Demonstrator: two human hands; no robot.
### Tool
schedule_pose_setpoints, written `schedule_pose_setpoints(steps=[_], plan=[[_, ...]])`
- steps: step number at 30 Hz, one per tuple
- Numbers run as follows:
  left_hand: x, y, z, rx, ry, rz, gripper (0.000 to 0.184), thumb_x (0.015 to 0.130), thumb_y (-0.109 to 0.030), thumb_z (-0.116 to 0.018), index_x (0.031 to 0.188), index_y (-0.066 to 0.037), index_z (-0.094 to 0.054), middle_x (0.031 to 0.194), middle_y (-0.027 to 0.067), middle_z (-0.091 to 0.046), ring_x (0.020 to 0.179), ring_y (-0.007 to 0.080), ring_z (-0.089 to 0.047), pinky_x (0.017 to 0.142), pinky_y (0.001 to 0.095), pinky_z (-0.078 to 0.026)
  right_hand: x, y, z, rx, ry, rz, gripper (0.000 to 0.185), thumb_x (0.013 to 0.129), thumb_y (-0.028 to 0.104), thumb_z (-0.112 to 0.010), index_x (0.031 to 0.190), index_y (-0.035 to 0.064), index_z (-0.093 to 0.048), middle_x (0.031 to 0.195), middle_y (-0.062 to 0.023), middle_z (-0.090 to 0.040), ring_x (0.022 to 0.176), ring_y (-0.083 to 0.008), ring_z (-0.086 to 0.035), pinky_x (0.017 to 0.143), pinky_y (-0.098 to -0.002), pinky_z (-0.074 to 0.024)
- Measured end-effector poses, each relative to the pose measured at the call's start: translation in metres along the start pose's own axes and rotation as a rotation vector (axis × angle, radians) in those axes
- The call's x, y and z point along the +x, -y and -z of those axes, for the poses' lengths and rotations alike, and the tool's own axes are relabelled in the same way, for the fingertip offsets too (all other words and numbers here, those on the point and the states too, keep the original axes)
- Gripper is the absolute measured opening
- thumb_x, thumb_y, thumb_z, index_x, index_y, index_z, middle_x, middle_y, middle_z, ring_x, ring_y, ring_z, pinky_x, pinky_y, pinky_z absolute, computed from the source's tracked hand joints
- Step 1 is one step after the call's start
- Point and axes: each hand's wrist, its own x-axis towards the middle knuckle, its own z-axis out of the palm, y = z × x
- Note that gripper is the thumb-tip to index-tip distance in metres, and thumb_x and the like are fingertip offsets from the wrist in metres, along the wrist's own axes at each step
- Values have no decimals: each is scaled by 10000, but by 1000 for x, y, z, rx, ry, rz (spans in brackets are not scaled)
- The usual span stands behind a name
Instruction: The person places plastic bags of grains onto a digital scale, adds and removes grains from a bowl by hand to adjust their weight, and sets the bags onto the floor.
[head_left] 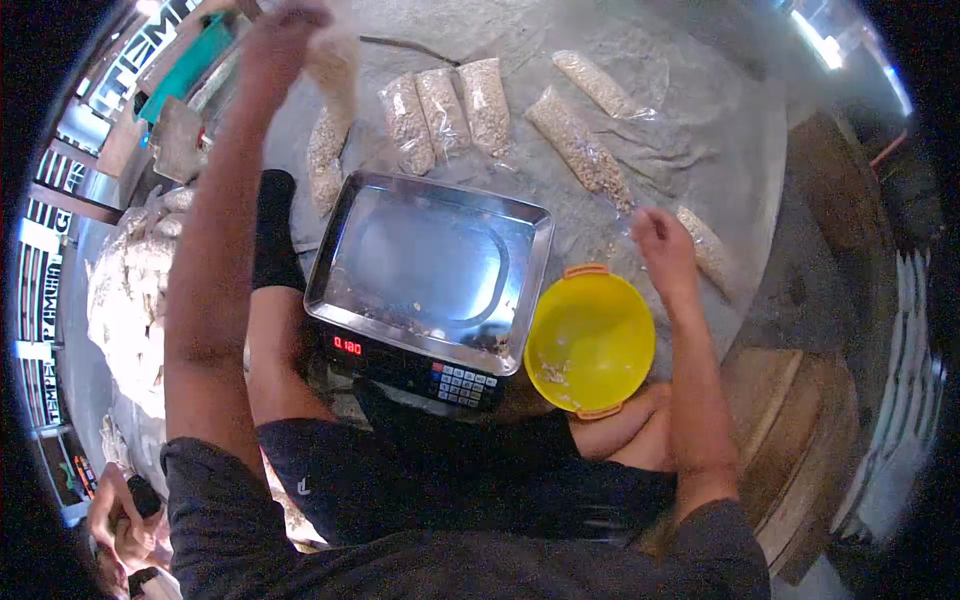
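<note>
My left hand point(290, 35), blurred at the upper left, is closed on a clear plastic bag of pale beans point(335, 75) that hangs from it. My right hand point(660, 240) is above the yellow basin point(600, 330), with its fingers curled together. Close to those fingers is the clear end of a long bean bag point(575, 145); whether they grip it I cannot make out. Between my arms stands a digital scale point(400, 375) with a steel tray point(430, 260) holding a few crumbs. Its red display reads about 0.180. Some pale bits lie in the basin's bottom.
Several filled bags point(440, 110) lie on the grey sheet point(680, 60) beyond the scale. Another bag point(705, 245) rests right of my right hand. A heap of whitish bags point(130, 290) is at the left. Another person point(130, 525) sits at the lower left. Wooden boards point(790, 430) are at the right.
</note>
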Motion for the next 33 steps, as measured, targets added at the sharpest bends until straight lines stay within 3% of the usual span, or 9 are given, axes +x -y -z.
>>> schedule_pose_setpoints(steps=[2, 4, 6, 9, 12, 15, 21, 25, 33], plan=[[-44, 14, -58, 46, 127, 13, 221, 884, -137, -590, 1050, -97, -731, 987, 155, -729, 926, 294, -702, 841, 387, -530, 56, 9, -43, -67, 234, 98, 493, 962, 462, -644, 1189, 24, -628, 899, -56, -682, 791, -132, -643, 695, -281, -534], [-80, -7, -82, -82, 352, 418, 213, 892, -157, -592, 1043, -92, -727, 992, 160, -729, 927, 336, -697, 835, 416, -530, 89, 68, -83, 277, 480, -451, 574, 949, 538, -618, 1241, 44, -591, 871, -74, -674, 783, -154, -653, 686, -307, -552], [-104, -9, -99, 45, 571, 432, 265, 980, -262, -550, 1113, -103, -716, 1116, 157, -711, 1039, 362, -669, 941, 446, -509, 122, 84, -129, 271, 639, -701, 597, 940, 567, -604, 1212, 36, -572, 876, -95, -665, 777, -175, -660, 658, -312, -563], [-127, -8, -102, 30, 573, 295, 286, 988, -278, -553, 1152, -98, -703, 1121, 173, -704, 1035, 369, -671, 937, 454, -514, 156, 80, -187, 161, 762, -723, 505, 967, 492, -597, 1120, 11, -575, 902, -112, -655, 759, -186, -651, 619, -295, -557], [-141, -54, -40, -53, 463, 299, 293, 981, -281, -583, 1169, -86, -694, 1135, 173, -700, 1052, 340, -676, 943, 428, -515, 190, 36, -217, 265, 735, -443, 468, 928, 511, -651, 1089, 71, -635, 865, -118, -671, 769, -224, -660, 656, -373, -548], [-178, -86, 23, -210, 350, 417, 307, 958, -244, -637, 1198, -56, -675, 1153, 161, -698, 1073, 285, -678, 952, 373, -510, 213, 25, -175, 15, 346, 292, 339, 978, 312, -620, 1117, 2, -629, 964, -126, -676, 868, -262, -663, 768, -381, -542], [-299, -146, 132, -271, 25, 935, 259, 972, -204, -644, 1126, 3, -670, 1007, 107, -711, 961, 178, -663, 883, 298, -506, 89, 224, 4, 679, -51, 254, 348, 999, 252, -596, 1215, -20, -613, 1064, -116, -661, 908, -204, -643, 809, -369, -544], [-361, -151, 147, -151, 9, 1254, 275, 978, -222, -629, 1117, 12, -673, 974, 113, -715, 921, 165, -661, 837, 300, -512, 14, 289, 23, 741, -140, 160, 326, 993, 262, -611, 1178, -5, -624, 988, -90, -652, 840, -181, -632, 736, -335, -546], [-358, -120, 108, -41, 27, 1083, 362, 956, -351, -608, 1085, -28, -709, 1023, 185, -727, 972, 318, -696, 868, 387, -520, -76, 267, -7, 617, 55, 246, 303, 1005, 322, -590, 997, 21, -628, 830, -61, -649, 723, -185, -637, 662, -343, -542]])
